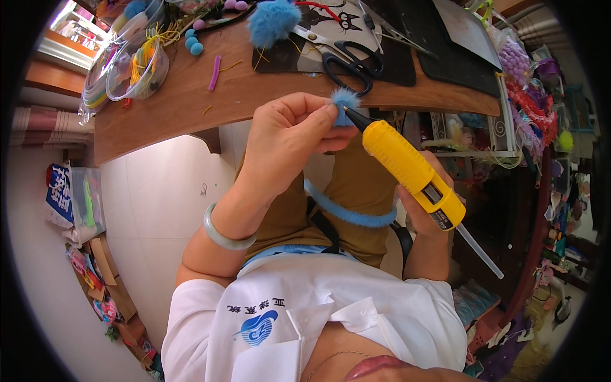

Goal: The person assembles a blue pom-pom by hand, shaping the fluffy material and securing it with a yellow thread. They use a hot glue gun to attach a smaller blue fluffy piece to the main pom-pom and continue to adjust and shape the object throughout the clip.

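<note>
Between its thumb and fingers my left hand (291, 131) pinches a small blue fluffy piece (344, 106) just in front of the table's edge. My right hand (425, 200) is closed around a yellow hot glue gun (413, 174); the trigger is hidden. The gun's black nozzle meets or nearly meets the blue piece, and a translucent glue stick (479, 251) sticks out of its rear. A curved blue fuzzy pipe cleaner (351, 215) hangs below the hands, above the lap. Black-handled scissors (353, 62) lie on the table beyond, beside a large blue pompom (274, 21).
On the wooden table (191, 105) lie a purple stick (215, 73), small blue pompoms (193, 42) and a dark mat (405, 62). A clear plastic tub (160, 67) of craft bits stands at the left. A white wire rack (506, 124) is at the right.
</note>
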Tool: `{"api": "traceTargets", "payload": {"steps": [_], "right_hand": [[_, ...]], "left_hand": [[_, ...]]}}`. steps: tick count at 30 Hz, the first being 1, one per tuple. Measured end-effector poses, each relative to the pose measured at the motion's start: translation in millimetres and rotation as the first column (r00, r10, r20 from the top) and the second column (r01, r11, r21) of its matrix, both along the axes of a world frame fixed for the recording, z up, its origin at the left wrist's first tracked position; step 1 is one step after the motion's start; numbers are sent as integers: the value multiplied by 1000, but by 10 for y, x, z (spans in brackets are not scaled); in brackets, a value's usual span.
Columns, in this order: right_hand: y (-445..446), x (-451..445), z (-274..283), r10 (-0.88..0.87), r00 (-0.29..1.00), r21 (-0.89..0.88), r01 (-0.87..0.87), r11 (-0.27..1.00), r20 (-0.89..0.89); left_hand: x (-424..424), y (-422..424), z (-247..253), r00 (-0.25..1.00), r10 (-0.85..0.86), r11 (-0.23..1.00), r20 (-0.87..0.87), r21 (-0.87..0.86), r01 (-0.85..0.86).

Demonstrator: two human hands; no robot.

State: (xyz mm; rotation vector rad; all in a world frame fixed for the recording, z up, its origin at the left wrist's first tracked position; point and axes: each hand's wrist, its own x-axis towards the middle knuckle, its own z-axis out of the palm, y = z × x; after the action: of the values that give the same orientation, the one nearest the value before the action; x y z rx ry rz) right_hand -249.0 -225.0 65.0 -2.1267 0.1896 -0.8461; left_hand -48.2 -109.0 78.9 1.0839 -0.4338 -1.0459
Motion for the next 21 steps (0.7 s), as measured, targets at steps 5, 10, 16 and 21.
{"api": "traceTargets", "payload": {"steps": [5,10,16,21], "right_hand": [[16,18,-30,-11,1000,-18,11,1000,0],[16,21,-52,2,1000,-66,-2,998,7],[29,15,-82,-21,1000,-117,19,993,-18],[48,-63,-83,-16,998,27,18,999,-67]], "left_hand": [[19,7,5,996,15,1000,-83,0,-15],[30,-3,-45,994,43,999,-103,12,-42],[31,1,-83,999,31,999,-36,26,-30],[39,16,-82,999,29,999,-18,35,-29]]}}
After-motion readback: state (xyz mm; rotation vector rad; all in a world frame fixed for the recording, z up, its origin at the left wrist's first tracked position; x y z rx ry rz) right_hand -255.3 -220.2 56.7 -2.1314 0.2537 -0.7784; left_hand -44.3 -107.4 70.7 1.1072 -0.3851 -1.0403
